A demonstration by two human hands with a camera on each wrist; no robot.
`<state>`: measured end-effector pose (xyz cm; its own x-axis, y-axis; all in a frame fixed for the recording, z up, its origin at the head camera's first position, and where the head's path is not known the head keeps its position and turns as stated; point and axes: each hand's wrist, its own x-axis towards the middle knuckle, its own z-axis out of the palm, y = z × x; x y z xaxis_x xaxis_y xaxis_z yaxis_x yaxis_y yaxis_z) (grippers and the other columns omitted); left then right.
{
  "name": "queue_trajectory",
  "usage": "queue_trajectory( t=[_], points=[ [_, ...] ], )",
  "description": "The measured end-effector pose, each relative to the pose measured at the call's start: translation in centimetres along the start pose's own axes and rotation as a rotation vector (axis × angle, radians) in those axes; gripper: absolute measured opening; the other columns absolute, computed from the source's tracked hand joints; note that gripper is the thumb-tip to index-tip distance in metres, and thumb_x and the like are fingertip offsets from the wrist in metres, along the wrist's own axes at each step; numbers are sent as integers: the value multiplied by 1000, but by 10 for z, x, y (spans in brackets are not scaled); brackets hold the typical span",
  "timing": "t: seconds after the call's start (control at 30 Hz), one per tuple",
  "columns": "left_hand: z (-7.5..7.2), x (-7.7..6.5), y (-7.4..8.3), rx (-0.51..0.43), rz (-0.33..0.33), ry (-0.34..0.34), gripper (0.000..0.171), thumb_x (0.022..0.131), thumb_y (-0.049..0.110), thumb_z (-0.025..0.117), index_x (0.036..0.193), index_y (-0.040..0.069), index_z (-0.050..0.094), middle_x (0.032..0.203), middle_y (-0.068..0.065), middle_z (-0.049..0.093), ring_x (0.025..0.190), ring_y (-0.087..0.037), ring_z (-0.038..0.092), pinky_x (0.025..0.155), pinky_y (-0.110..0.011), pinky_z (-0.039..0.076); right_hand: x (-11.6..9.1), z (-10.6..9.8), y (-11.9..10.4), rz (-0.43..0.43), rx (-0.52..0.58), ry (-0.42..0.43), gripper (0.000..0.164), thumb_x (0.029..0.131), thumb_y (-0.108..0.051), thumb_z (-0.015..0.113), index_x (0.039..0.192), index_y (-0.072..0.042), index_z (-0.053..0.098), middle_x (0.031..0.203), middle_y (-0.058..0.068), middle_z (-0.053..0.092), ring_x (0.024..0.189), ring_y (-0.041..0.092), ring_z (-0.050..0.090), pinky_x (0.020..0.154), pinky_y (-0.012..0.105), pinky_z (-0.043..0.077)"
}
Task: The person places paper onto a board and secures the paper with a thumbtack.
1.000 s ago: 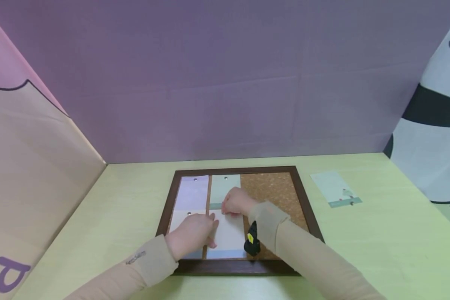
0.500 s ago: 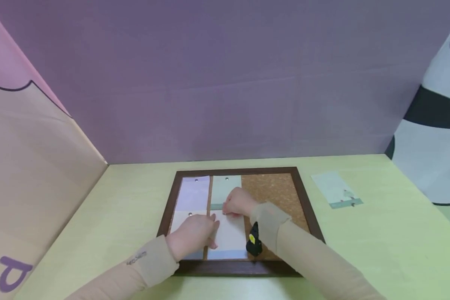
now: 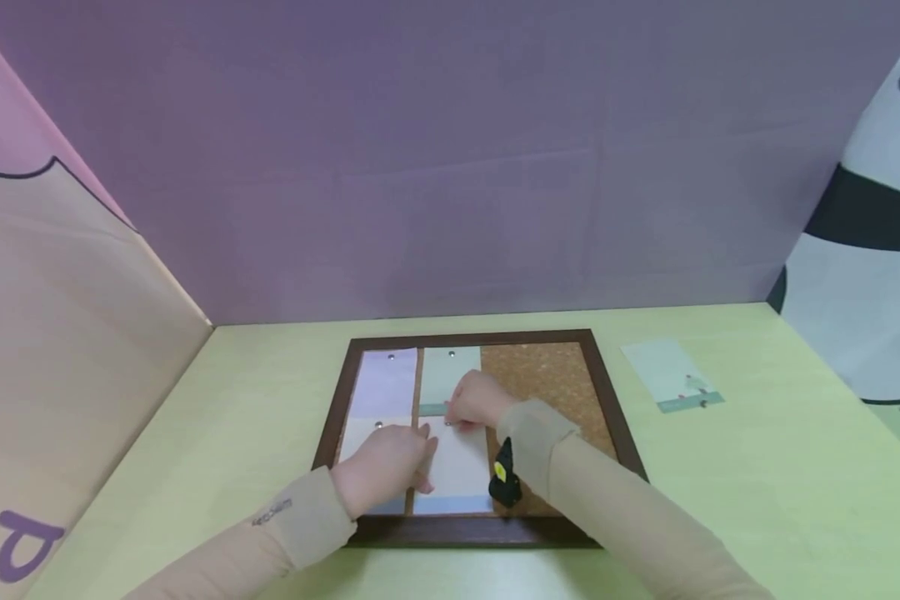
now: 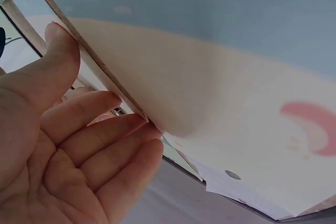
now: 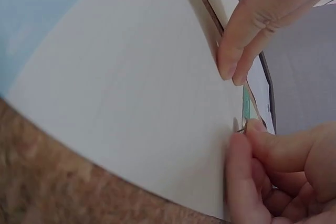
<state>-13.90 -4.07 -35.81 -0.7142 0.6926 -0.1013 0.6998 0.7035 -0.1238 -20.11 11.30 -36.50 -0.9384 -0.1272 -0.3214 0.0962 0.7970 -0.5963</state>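
My right hand point(image 3: 478, 402) pinches a small metal thumbtack point(image 5: 242, 129) between thumb and index finger, at the top edge of a white sheet with a blue lower band point(image 3: 453, 467). That sheet lies on a corkboard point(image 3: 543, 375) with a dark brown frame. My left hand point(image 3: 386, 467) rests over the left column of sheets, its fingertips point(image 4: 156, 125) touching down by the white sheet's left edge. In the left wrist view its fingers are nearly straight. Partly beneath the left hand is another white sheet point(image 3: 356, 433) with its own tack point(image 3: 378, 425).
A purple sheet point(image 3: 382, 387) and a pale green sheet point(image 3: 438, 371) are tacked along the board's upper part. To the board's right, a loose pale green sheet point(image 3: 663, 367) lies on the table point(image 3: 720, 483). A purple backdrop point(image 3: 450, 167) rises behind the table.
Both hands keep nearly the same place on the board, the right one still at the tack. The whole view shifts slightly.
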Motion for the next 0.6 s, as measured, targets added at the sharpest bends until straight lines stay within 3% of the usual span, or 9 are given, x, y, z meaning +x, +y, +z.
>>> queue_trajectory(
  t=[0.37, 0.6],
  points=[
    [-1, 0, 0, -13, -7, 4, 40, 68, 39, 77, 91, 8, 68, 103, -13, 69, 70, -20, 65, 62, -30, 54, 8, 0, -1, 59, -12, -13, 14, 79, -10, 74, 67, -4, 68, 59, 2, 62, 45, 7, 53, 50, 17, 48],
    [-1, 1, 0, -17, -19, -16, 43, 68, 39, 77, 97, 8, 69, 109, -14, 68, 76, -22, 67, 65, -31, 55, 5, 0, 1, 22, -23, 3, 14, 78, -11, 75, 66, -5, 70, 54, -1, 59, 45, 7, 51, 50, 17, 45]
  ],
)
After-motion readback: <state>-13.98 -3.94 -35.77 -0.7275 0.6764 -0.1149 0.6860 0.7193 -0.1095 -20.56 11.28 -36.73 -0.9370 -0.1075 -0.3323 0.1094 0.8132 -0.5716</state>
